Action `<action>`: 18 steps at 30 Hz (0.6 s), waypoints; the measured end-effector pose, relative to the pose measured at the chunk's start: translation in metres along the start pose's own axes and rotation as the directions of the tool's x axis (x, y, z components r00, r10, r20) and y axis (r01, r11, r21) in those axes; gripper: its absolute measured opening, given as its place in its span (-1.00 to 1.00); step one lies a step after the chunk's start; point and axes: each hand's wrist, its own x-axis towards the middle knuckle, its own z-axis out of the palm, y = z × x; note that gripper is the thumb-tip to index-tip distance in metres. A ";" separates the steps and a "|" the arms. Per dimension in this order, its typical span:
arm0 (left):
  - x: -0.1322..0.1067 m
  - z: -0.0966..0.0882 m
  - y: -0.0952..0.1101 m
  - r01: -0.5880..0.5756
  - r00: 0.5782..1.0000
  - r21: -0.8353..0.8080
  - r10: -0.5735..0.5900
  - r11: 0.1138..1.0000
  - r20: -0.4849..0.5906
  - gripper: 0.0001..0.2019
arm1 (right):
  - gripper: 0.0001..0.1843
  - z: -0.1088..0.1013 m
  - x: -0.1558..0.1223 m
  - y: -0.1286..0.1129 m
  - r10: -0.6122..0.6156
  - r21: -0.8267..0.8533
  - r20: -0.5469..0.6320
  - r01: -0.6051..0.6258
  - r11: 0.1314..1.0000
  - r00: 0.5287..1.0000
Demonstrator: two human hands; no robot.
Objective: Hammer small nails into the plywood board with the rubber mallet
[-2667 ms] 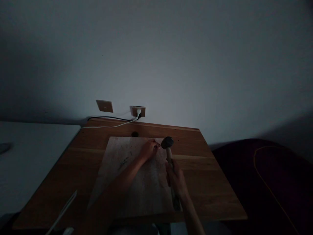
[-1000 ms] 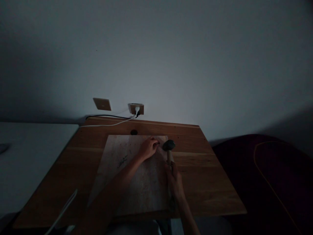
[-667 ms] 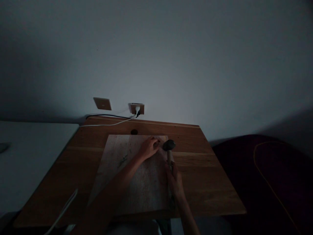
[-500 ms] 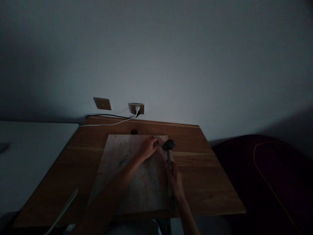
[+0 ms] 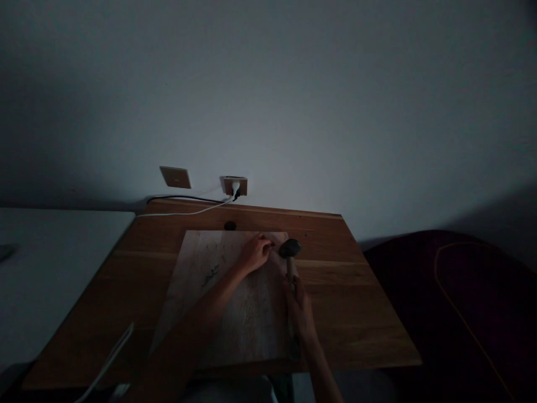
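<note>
My right hand [image 5: 300, 308] is wrapped round the wooden handle of a hammer [image 5: 290, 248]. The dark hammer head is over the right edge of a pale wooden board [image 5: 239, 313], near its far corner. Just left of the head, my left hand [image 5: 254, 254] is closed in a pinch at the board's far right part. A tiny dark thing that looks like a nail [image 5: 273, 244] shows at its fingertips; most of it is hidden. A small heap of loose nails [image 5: 211, 273] lies on the board's left half. Several dark dots mark the board near its far edge.
The board lies on a brown wooden table [image 5: 356, 302] against a wall. White and black cables run along the back to a wall socket [image 5: 235, 186]. A white surface [image 5: 54, 268] adjoins at the left, a dark red padded seat [image 5: 419, 291] at the right. The light is dim.
The fingers of my left hand have shifted slightly, and the small dark tip shows more clearly. My right hand and the hammer have hardly moved.
</note>
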 end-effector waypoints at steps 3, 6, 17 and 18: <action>0.000 0.001 -0.001 -0.003 1.000 -0.003 0.003 1.000 0.001 -0.77 | -0.31 0.001 0.000 0.002 -0.001 -0.001 -0.011 0.001 1.000 1.000; 0.000 0.002 -0.002 -0.010 1.000 -0.007 0.010 1.000 -0.005 -0.77 | -0.29 0.001 0.001 0.004 -0.002 -0.004 -0.019 0.002 1.000 1.000; -0.001 0.004 -0.005 -0.008 0.999 -0.007 0.007 1.000 -0.049 -0.91 | -0.28 0.001 0.002 0.007 -0.018 -0.009 -0.022 0.018 1.000 1.000; 0.000 0.005 -0.006 -0.008 0.999 -0.006 0.008 1.000 -0.050 -0.92 | -0.27 0.002 0.002 0.008 -0.018 -0.010 -0.024 0.018 1.000 1.000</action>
